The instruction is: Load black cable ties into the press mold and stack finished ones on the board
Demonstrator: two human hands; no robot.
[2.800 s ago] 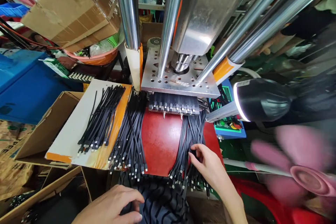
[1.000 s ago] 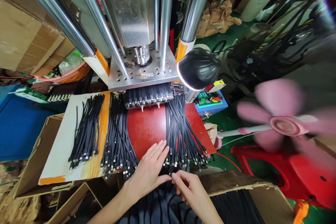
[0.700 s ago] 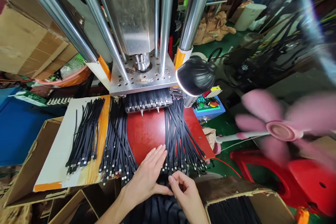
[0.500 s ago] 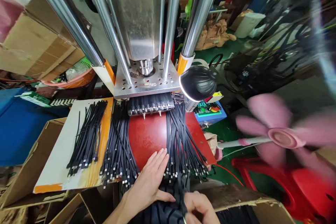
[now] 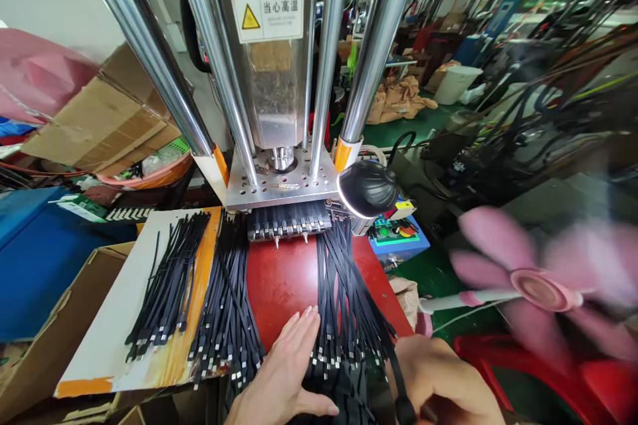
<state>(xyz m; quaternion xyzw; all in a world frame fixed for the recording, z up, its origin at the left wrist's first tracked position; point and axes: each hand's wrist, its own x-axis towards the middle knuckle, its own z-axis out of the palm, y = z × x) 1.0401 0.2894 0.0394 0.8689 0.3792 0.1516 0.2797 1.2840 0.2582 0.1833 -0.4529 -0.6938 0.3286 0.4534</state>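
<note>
My left hand (image 5: 286, 372) lies flat with fingers stretched out at the front edge of the red plate (image 5: 282, 285), holding nothing. At the lower right, my right hand (image 5: 438, 378) has its fingers curled round a black cable (image 5: 399, 378). Black flat cables with metal plug ends (image 5: 343, 292) fan out just right of my left hand. Another bundle (image 5: 226, 299) lies left of the plate, and a third (image 5: 172, 279) rests on the white board. Behind my hands, a row of plugs sits in a metal fixture (image 5: 289, 222) under the press.
The steel press (image 5: 279, 192) has thick columns and a warning label. A black lamp (image 5: 369, 189) and a blue control box (image 5: 399, 239) stand beside it. To the right are a spinning pink fan (image 5: 538, 285) and a red stool (image 5: 478, 352). Cardboard boxes (image 5: 74, 319) are at left.
My right hand has moved right and up with the black cable, away from my left hand. The camera view has tilted up, showing the warning label. My left hand stays by the plate.
</note>
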